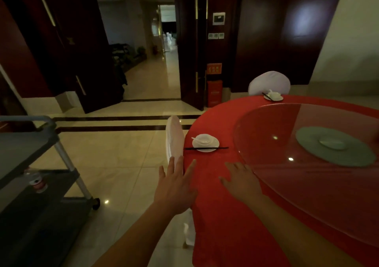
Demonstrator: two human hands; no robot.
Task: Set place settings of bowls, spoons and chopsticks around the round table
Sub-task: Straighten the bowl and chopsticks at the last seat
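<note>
The round table (217,201) wears a red cloth. One setting lies at its left edge: a white bowl (204,139) with a spoon (197,140) on a saucer, and black chopsticks (206,148) laid across in front. A second white bowl (274,95) with spoon and chopsticks sits at the far edge. My left hand (176,184) is stretched out flat with spread fingers at the table's left rim, holding nothing. My right hand (241,179) lies flat with straight fingers over the red cloth, also with nothing in it.
A glass turntable (287,164) with a grey mat covers the table's middle. White-covered chairs stand at the left edge (174,139) and the far edge (269,82). A grey service cart (30,164) stands on the tiled floor at left. Dark double doors open onto a corridor.
</note>
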